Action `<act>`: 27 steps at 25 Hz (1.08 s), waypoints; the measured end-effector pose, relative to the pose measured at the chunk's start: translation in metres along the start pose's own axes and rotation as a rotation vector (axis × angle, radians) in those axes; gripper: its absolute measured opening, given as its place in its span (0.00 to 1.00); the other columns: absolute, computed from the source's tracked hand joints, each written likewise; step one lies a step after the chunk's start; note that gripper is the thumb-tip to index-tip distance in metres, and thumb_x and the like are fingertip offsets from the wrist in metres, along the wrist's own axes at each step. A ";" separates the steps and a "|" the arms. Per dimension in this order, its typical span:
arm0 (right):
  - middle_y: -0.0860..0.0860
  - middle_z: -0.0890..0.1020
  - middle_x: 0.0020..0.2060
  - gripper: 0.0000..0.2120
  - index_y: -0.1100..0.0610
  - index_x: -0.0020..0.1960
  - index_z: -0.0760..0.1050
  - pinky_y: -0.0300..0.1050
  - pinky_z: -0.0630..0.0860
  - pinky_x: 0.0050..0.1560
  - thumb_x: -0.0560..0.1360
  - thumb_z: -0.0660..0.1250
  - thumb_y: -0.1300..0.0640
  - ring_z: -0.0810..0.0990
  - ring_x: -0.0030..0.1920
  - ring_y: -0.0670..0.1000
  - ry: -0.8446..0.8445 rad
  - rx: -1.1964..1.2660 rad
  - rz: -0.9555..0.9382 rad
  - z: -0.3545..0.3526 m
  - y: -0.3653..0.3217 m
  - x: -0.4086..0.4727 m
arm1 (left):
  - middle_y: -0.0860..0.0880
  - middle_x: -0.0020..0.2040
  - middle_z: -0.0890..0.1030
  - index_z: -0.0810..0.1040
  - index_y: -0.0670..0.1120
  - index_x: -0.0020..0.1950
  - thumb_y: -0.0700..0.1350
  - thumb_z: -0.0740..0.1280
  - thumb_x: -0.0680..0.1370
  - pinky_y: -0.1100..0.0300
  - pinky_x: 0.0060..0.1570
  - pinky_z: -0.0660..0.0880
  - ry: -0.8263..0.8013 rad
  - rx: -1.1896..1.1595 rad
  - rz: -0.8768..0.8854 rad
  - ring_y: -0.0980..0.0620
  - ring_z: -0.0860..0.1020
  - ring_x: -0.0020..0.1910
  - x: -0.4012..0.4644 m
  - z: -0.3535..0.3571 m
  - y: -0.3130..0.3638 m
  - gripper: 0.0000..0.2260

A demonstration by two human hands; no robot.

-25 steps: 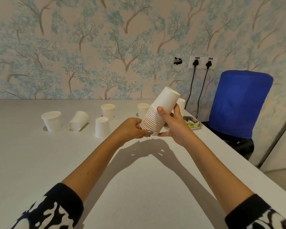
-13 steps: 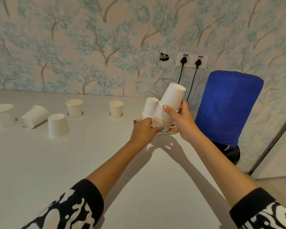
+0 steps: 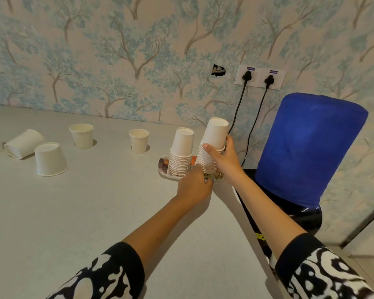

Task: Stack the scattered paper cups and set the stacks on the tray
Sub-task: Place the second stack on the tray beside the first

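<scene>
**Paper stack coming down onto the tray**

Paper this thin is light, crushes under a hard squeeze, and a tall nested column can lean or slide apart, so I judge the best hold is low and around its middle.

Head view: the right hand [image 3: 224,160] has its fingers [image 3: 209,148] wrapped closed around the tilted stack [image 3: 212,145]. The left hand [image 3: 194,183] steadies the base, its fingers hidden. Just left of them a second stack [image 3: 180,154] stands on the tray [image 3: 162,167]; loose cups [image 3: 138,140] lie farther left on the desk [image 3: 95,201].
</scene>
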State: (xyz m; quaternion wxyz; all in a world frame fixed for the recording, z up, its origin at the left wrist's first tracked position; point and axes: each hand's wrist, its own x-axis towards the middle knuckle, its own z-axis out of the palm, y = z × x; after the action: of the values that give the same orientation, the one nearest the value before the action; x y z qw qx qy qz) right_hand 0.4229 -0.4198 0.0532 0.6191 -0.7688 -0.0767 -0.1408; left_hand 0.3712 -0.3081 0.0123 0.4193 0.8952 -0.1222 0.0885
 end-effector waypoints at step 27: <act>0.58 0.64 0.71 0.45 0.56 0.74 0.54 0.56 0.67 0.66 0.65 0.77 0.62 0.66 0.69 0.58 0.135 -0.312 0.146 0.008 0.007 -0.012 | 0.50 0.65 0.75 0.71 0.48 0.68 0.50 0.61 0.79 0.51 0.66 0.65 0.112 0.263 0.140 0.49 0.71 0.64 -0.038 -0.019 -0.018 0.18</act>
State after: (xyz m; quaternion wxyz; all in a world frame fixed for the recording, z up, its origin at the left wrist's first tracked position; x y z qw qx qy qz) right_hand 0.4145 -0.4127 0.0414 0.5045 -0.8479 0.0439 -0.1568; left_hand 0.3387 -0.2770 0.0013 0.2974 0.9254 -0.1480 0.1825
